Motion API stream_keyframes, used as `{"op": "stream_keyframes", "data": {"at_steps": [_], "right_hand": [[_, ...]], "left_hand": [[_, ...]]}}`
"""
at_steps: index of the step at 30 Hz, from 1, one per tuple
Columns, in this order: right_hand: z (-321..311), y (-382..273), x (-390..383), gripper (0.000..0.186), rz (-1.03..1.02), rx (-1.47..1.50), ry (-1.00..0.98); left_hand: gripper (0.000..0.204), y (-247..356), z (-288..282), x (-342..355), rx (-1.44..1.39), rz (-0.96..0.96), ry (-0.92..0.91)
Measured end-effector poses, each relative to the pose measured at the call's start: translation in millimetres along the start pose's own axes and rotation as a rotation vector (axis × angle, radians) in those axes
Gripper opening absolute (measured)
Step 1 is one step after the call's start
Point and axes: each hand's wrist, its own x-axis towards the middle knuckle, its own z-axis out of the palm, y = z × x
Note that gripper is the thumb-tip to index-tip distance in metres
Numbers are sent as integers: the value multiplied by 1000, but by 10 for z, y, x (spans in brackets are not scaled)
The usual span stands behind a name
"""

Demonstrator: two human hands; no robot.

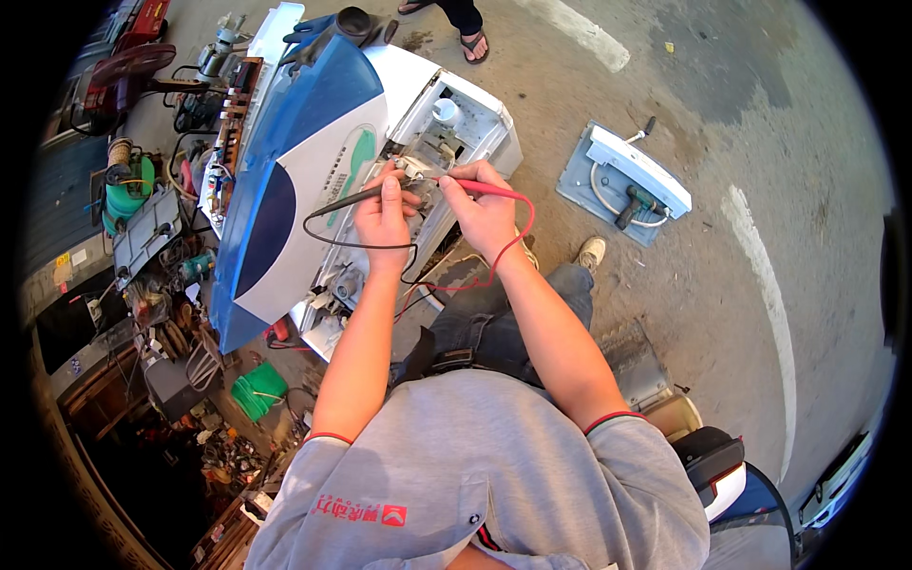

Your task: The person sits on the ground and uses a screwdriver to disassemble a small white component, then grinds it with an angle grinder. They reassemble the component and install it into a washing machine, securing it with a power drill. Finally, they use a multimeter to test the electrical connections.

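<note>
My left hand is closed on a black test probe, its tip pointing right. A red test probe is pinched in my right hand, its tip pointing left. Between the probe tips sits a small pale part with metal bits; my left fingers are right beside it, and I cannot tell whether they also hold it. Black and red leads loop down below my hands. Under them is the opened white washing machine, its inner parts exposed. Its blue-and-white top panel stands raised on the left.
A pale blue panel with a hose and a green power tool lies on the ground at right. Tools, wires and scrap crowd the left side, with a fan and a green bundle. Another person's sandalled foot shows at the top.
</note>
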Motion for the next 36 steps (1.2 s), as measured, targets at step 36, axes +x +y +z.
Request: {"op": "stream_keyframes", "data": {"at_steps": [36], "right_hand": [[-29, 14, 27, 15, 60, 35, -4]], "left_hand": [[36, -13, 12, 9, -22, -21, -8]]}}
